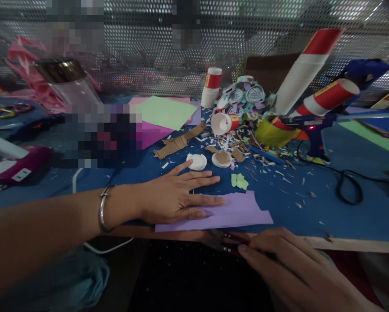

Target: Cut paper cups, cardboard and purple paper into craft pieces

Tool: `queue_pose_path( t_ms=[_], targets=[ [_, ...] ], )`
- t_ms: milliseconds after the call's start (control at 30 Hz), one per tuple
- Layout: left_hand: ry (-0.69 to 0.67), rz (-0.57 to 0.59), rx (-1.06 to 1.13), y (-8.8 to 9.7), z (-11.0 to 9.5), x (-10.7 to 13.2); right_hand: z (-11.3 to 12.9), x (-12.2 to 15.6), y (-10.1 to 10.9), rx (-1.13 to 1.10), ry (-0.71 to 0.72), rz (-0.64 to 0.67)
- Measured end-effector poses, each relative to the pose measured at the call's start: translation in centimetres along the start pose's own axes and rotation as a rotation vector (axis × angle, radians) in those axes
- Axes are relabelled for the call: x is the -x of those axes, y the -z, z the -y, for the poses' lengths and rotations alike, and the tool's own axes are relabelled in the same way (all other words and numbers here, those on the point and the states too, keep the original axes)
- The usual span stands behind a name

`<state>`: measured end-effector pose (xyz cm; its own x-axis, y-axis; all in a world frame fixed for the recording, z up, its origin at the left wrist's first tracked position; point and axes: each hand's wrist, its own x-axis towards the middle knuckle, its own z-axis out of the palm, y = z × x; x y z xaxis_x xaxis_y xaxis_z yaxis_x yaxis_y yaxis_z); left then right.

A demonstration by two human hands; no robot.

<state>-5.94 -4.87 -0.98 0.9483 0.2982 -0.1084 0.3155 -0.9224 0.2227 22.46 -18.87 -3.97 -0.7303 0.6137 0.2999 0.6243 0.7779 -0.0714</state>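
Observation:
My left hand (pixel 181 195), with a silver bangle at its wrist, lies flat with fingers spread. Its lower fingers press on a sheet of purple paper (pixel 236 212) at the table's front edge; the thumb side reaches towards a white paper disc (pixel 197 162). Just beyond the table edge, my right hand (pixel 285 260) is closed round scissors (pixel 230 242) with dark riveted handles. Their blades point left, blurred, below the purple paper. A second white disc (pixel 218 163) carries cardboard bits, and small green paper pieces (pixel 240 181) lie in front of it.
Paper scraps, torn cardboard (pixel 178 145) and paper cups (pixel 211 89) cover the middle back. At right stands a blue glue gun (pixel 315 134) with a lit red light and a looped black cable (pixel 348 188). A yellow tape roll (pixel 274 132) sits beside it. A purple-and-white device (pixel 22 164) lies left.

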Motion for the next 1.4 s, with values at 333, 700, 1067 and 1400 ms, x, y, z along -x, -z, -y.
queue_pose_path(
  t_ms=[333,700,1067,1400],
  targets=[
    [0.063,-0.124,0.031,1.5,-2.5,1.0,-0.8,0.9,-0.8,-0.013,0.031,-0.057],
    [0.280,0.013,0.102,1.4,-6.5,0.6,-0.2,1.0,-0.2,-0.031,-0.032,-0.051],
    [0.243,0.098,0.189,3.2,-4.8,-0.2,-0.5,1.3,0.4,-0.026,-0.084,-0.134],
    [0.351,0.048,0.303,3.9,-2.5,-1.3,-0.7,2.4,0.7,0.006,-0.103,-0.088]
  ],
)
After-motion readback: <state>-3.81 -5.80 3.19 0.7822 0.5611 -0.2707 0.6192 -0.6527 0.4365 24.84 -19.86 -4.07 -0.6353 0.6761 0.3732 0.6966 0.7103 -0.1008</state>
